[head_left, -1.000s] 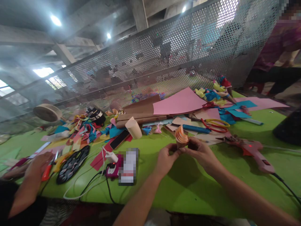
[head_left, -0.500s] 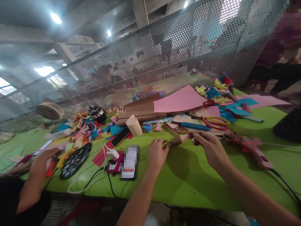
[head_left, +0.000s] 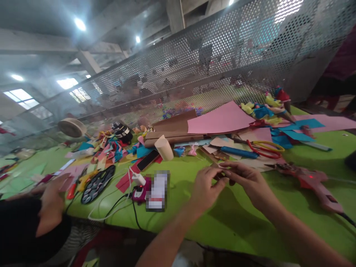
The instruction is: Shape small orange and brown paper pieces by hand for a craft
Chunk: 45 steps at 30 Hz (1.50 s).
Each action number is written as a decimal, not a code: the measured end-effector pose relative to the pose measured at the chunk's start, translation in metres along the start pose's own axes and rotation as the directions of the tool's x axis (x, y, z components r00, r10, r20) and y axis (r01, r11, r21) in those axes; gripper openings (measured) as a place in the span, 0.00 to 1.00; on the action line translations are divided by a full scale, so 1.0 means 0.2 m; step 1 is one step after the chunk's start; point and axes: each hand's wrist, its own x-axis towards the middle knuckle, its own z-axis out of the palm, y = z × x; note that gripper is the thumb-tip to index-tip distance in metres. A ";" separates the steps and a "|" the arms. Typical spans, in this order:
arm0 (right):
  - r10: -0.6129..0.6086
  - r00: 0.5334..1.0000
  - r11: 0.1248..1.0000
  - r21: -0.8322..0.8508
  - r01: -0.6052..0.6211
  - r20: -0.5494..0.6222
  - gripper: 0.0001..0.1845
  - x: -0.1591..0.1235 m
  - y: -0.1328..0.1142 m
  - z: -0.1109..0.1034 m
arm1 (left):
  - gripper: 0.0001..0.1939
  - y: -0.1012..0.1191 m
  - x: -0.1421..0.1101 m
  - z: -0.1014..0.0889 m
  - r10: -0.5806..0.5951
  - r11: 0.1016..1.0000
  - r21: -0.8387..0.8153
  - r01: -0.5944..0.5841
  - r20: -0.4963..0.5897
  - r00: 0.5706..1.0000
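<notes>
My left hand (head_left: 205,187) and my right hand (head_left: 246,180) meet above the green table (head_left: 244,226), near its middle. Both are closed in a pinch around a small brown paper piece (head_left: 222,174), which is mostly hidden between the fingers. A pink glue gun (head_left: 313,183) lies on the table just right of my right hand. A cream paper cone (head_left: 164,147) stands behind my left hand.
Sheets of pink (head_left: 219,118) and brown paper, red-and-yellow scissors (head_left: 265,148), a blue tool (head_left: 239,152) and coloured scraps (head_left: 108,152) cover the back of the table. A phone (head_left: 157,191) and a charger with cables lie at front left. Another person's hand (head_left: 52,205) rests at far left. A perforated metal screen (head_left: 222,63) backs the table.
The orange fan-shaped paper held up a second ago is no longer visible. My hands lowered to the table and closed together around the small brown piece. The view shifted slightly.
</notes>
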 end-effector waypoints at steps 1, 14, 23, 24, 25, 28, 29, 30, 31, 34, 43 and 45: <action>-0.008 1.000 1.000 -0.012 0.008 0.009 0.25 0.00 0.01 0.00 | 0.12 0.00 0.00 0.01 0.002 1.000 0.025 -0.002 -0.008 1.000; 0.099 0.987 0.989 0.094 -0.112 0.129 0.23 -0.02 0.02 0.02 | 0.11 -0.07 -0.03 0.00 0.082 0.990 -0.093 -0.102 -0.192 0.978; 0.003 0.994 0.997 -0.072 0.005 0.112 0.24 -0.02 0.01 0.03 | 0.08 -0.07 -0.02 -0.01 -0.216 0.904 -0.395 0.162 -0.097 0.971; -0.017 0.994 0.993 -0.111 0.029 0.104 0.23 -0.02 0.01 0.03 | 0.08 -0.07 -0.02 -0.01 -0.243 0.890 -0.412 0.193 -0.070 0.968; -0.037 0.995 0.987 -0.149 0.051 0.095 0.23 -0.02 0.00 0.03 | 0.08 -0.08 -0.02 -0.02 -0.265 0.878 -0.425 0.222 -0.046 0.963; -0.088 0.994 0.965 -0.240 0.103 0.072 0.22 -0.03 0.00 0.02 | 0.09 -0.08 -0.01 -0.02 -0.309 0.844 -0.461 0.275 0.001 0.951; -0.097 0.993 0.960 -0.258 0.111 0.067 0.23 -0.03 0.00 0.02 | 0.10 -0.08 -0.01 -0.02 -0.316 0.834 -0.472 0.284 0.011 0.949; -0.102 0.993 0.957 -0.267 0.115 0.064 0.23 -0.02 0.00 0.02 | 0.10 -0.08 -0.01 -0.02 -0.321 0.827 -0.481 0.291 0.021 0.947; -0.104 0.993 0.956 -0.271 0.116 0.060 0.24 -0.02 0.00 0.01 | 0.10 -0.08 -0.01 -0.02 -0.324 0.822 -0.486 0.298 0.031 0.946; -0.100 0.993 0.957 -0.266 0.113 0.060 0.25 -0.02 -0.01 0.01 | 0.10 -0.09 -0.02 -0.02 -0.330 0.807 -0.495 0.322 0.075 0.941; -0.061 0.997 0.955 -0.289 0.070 0.041 0.28 -0.02 -0.03 0.00 | 0.10 -0.06 -0.02 -0.03 -0.338 0.818 -0.458 0.349 0.108 0.935; -0.045 0.997 0.958 -0.280 0.062 0.067 0.28 -0.02 -0.04 0.00 | 0.12 -0.06 -0.03 -0.04 -0.351 0.793 -0.466 0.394 0.180 0.919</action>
